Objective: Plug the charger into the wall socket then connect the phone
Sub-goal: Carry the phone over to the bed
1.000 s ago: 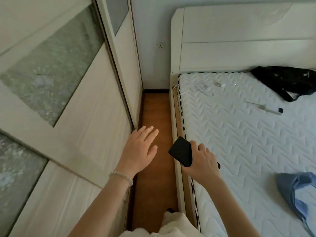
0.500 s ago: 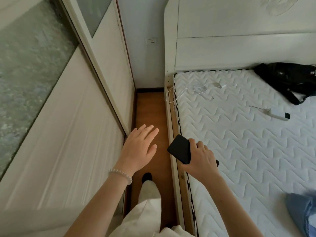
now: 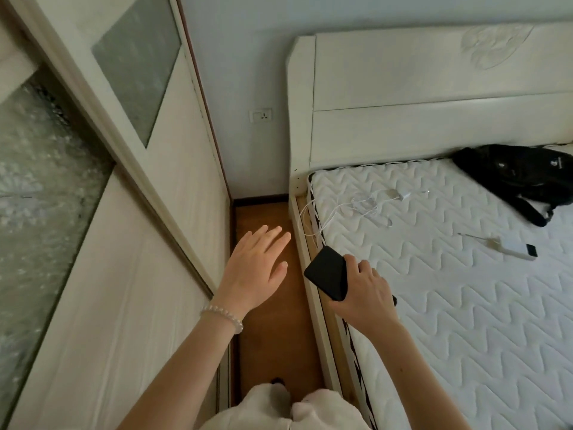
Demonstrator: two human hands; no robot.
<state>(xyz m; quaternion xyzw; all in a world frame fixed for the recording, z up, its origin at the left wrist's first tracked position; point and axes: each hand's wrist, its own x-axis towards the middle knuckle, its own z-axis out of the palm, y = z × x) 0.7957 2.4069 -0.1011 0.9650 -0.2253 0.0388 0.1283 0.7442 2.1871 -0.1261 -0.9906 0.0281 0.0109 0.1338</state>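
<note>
My right hand [image 3: 362,293] grips a black phone [image 3: 327,276] over the left edge of the bed. My left hand [image 3: 255,268] is held out flat over the wooden floor strip, fingers apart, holding nothing. A white charger [image 3: 393,193] with its tangled white cable [image 3: 338,209] lies on the mattress near the headboard, part of the cable hanging over the bed's side. The white wall socket [image 3: 261,115] sits on the far wall between wardrobe and headboard, with nothing plugged in.
A tall wardrobe [image 3: 130,212] with frosted panels lines the left of the narrow floor aisle [image 3: 266,330]. The white quilted mattress [image 3: 465,299] carries a black bag [image 3: 521,175] and a small white tool [image 3: 508,246]. The headboard [image 3: 418,97] stands right of the socket.
The view has moved forward along the aisle and tilted up, so the socket and charger appear nearer. Both hands keep their poses; the phone stays in my right hand.
</note>
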